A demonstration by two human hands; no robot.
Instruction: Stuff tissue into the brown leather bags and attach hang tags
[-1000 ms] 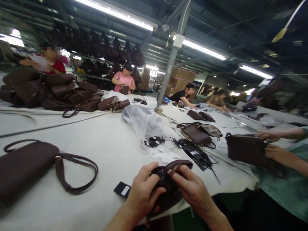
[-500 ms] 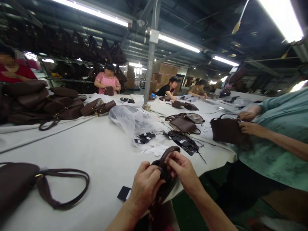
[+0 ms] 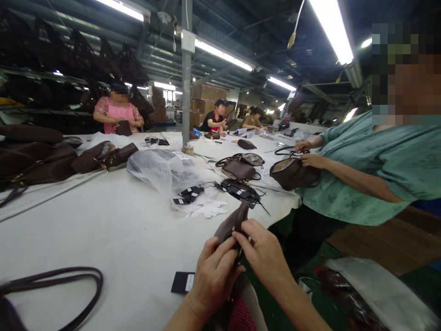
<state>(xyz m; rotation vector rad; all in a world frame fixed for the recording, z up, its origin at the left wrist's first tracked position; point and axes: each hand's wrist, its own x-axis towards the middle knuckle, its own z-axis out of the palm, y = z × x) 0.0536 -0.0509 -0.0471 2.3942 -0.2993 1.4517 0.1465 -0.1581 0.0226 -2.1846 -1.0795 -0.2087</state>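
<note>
Both hands hold one dark brown bag [image 3: 230,226] at the table's near edge. My left hand [image 3: 216,271] is closed on its near side, fingers bent over the rim. With thumb and fingers pinched, my right hand [image 3: 259,243] grips the bag's upper right edge, fingertips close to those of the left. Much of the bag is hidden behind the hands. A black tag [image 3: 183,282] with a white label lies just left of my left hand.
On the white table [image 3: 120,239] are a clear plastic bag [image 3: 155,168], black tags with cords [image 3: 241,191], a brown bag [image 3: 238,169] and piled bags [image 3: 44,156]. Handles [image 3: 81,271] lie near left. A person in green [image 3: 375,170] holds a bag at right.
The view has turned right. The bag in my hands has tilted, showing more of its side, and my fingertips are closer together. The person in green has turned their bag, showing its opening.
</note>
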